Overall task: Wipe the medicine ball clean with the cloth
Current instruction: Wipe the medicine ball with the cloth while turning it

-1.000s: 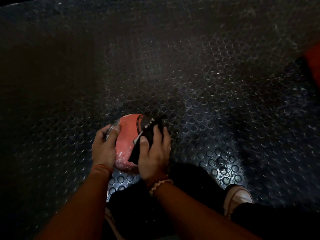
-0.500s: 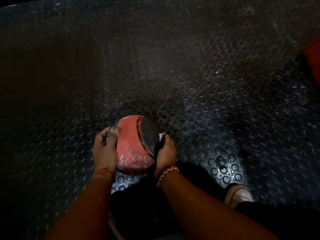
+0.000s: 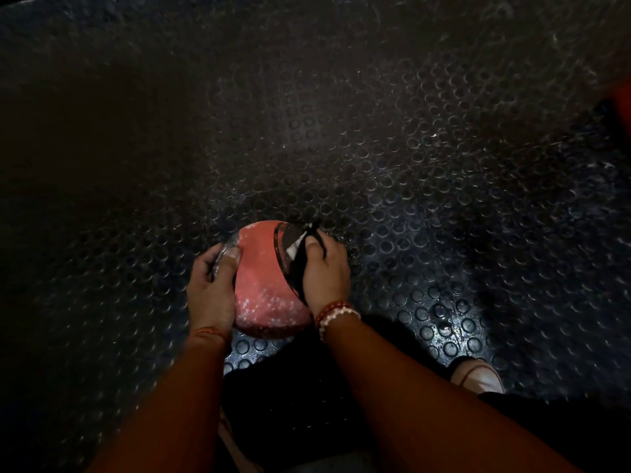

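We see the medicine ball (image 3: 263, 278), red with a black panel and pale speckles, resting on the dark studded rubber floor (image 3: 409, 165) just beyond our knees, near the middle of the scene. Our left hand (image 3: 211, 288) grasps its left side, thumb laid over the top. Our right hand (image 3: 326, 271), with a beaded bracelet (image 3: 336, 314) at the wrist, clutches the dark cloth (image 3: 300, 264) against the black panel on the right.
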A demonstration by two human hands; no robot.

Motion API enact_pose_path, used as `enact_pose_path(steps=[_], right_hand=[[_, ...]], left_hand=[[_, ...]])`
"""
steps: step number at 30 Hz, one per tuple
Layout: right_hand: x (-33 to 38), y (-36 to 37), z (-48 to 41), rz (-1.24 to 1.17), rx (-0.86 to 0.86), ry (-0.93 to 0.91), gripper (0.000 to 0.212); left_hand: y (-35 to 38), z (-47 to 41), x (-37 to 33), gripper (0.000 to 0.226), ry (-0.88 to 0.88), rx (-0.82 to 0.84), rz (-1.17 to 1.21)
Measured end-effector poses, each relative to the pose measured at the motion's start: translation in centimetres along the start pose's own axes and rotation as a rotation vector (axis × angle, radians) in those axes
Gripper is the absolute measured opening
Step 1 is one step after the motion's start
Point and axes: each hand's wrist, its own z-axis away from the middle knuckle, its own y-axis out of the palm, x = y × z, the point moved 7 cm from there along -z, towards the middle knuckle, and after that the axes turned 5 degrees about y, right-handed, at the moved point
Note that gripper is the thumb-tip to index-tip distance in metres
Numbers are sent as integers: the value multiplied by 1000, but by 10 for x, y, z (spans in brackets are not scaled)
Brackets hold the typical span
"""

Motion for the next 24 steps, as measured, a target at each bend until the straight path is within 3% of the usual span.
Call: enact_pose_path(steps=[8, 10, 13, 17, 20, 24], right_hand=[[-53, 4, -10, -346, 5, 387, 37], [-50, 1, 3, -252, -52, 291, 43], [-20, -1, 32, -30, -123, -16, 63], [15, 5, 30, 250, -21, -266, 67], [27, 8, 6, 309, 81, -229, 47], [24, 10, -32, 101, 211, 30, 40]], left_hand=[[0, -1, 1, 38, -18, -16, 9], [0, -3, 1, 38, -27, -17, 6], [-2, -5, 2, 37, -36, -17, 8], [-1, -5, 3, 36, -34, -12, 1], [-2, -8, 7, 37, -39, -4, -9], [-1, -8, 8, 40, -33, -3, -45]])
